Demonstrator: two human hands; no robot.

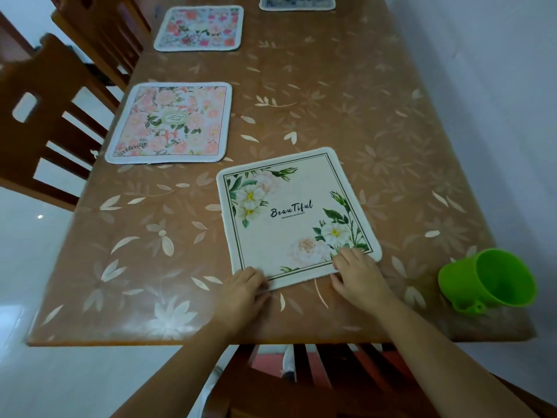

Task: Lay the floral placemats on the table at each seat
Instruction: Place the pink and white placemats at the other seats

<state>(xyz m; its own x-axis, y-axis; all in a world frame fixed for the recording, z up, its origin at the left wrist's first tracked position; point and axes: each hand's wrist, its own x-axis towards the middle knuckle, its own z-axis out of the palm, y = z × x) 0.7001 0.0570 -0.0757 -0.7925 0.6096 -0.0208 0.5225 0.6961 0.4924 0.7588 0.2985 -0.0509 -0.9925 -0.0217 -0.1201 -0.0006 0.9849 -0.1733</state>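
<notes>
A cream placemat with white flowers and the word "Beautiful" (297, 217) lies flat near the table's front edge, turned slightly askew. My left hand (242, 292) grips its near left corner. My right hand (358, 274) presses down on its near right corner with fingers bent. A pink floral placemat (170, 123) lies at the left side of the table. Farther back on the left lies a second pink floral placemat (200, 28). A blue-toned placemat (297, 3) is cut off by the top edge.
The brown table (346, 95) has a leaf-patterned cover. A green plastic cup (488, 282) lies on its side at the near right corner. Wooden chairs (51, 122) stand along the left; another chair back (316, 372) is below my arms. A white wall runs along the right.
</notes>
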